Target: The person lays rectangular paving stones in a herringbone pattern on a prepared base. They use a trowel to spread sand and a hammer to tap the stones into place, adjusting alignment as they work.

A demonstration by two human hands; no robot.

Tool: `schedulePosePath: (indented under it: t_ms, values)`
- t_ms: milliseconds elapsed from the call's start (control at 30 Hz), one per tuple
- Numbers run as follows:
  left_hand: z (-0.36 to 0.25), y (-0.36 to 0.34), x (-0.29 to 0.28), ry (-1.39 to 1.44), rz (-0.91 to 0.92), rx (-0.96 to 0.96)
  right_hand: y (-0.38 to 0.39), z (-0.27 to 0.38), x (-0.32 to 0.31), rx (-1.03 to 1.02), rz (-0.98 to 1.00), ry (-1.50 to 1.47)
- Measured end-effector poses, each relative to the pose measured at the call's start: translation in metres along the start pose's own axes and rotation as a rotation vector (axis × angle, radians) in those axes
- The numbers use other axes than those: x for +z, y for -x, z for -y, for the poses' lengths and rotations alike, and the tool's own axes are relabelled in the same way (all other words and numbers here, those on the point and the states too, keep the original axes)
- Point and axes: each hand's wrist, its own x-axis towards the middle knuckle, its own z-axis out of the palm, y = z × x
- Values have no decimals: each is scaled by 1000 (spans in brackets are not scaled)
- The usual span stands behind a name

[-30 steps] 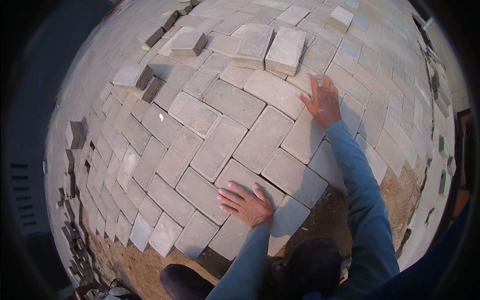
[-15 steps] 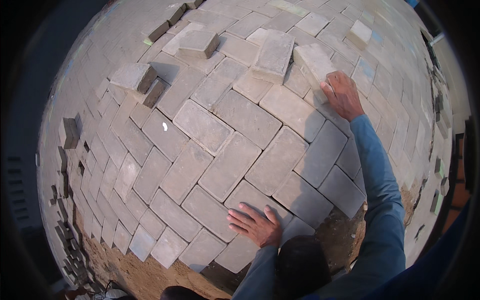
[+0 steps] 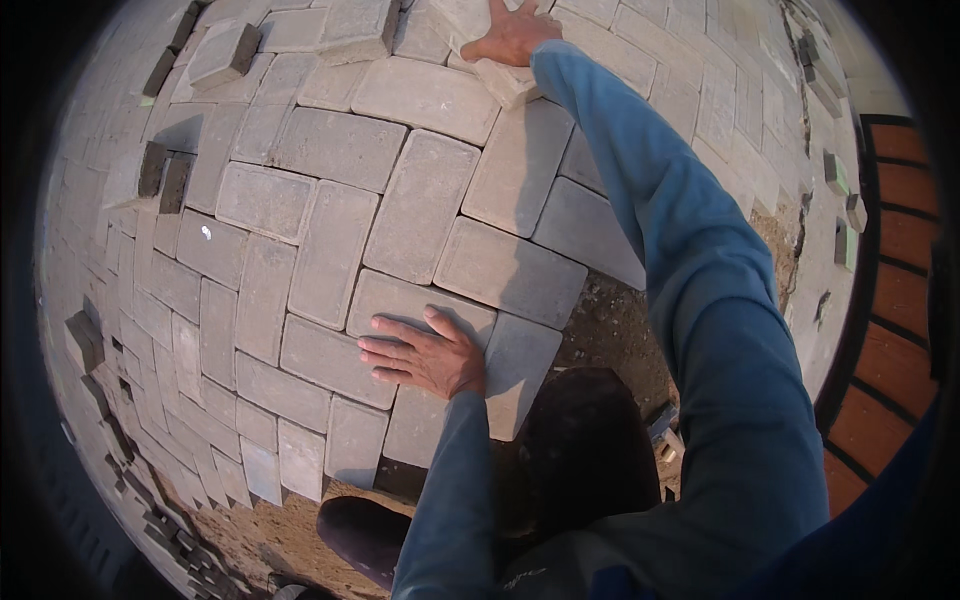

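Spread across the loose paver (image 3: 508, 84) atop the laid paving (image 3: 422, 205), my right hand (image 3: 512, 36), short of it a second ago, has reached it, so handling seems underway, though I can't tell whether it grips; my left hand (image 3: 425, 358) lies flat, empty.

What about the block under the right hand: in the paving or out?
Out: the block under the right hand overlaps the paving, its thick edge exposed.

An orange-brown panel (image 3: 904, 294) with dark bars shows at far right, brown soil (image 3: 295, 532) at lower left.
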Motion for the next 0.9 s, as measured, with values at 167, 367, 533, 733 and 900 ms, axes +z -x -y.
schedulePosePath:
  t_ms: [167, 367, 533, 733, 900]
  values:
    - [-5, 10, 5, -20, -22, 41, 95, -69, -7, 151, 30, 4]
    - [9, 8, 15, 21, -107, 82, 321, -118, -1, 194, -79, -935]
    - [31, 2, 10, 68, -55, 162, 471, -101, 22, 356, -150, -1228]
    - [146, 7, -38, 656, 235, 574, 505, -86, 62, 439, -282, -1280]
    - [258, 81, -73, 926, 146, 224, 511, -71, 77, 481, -285, -1377]
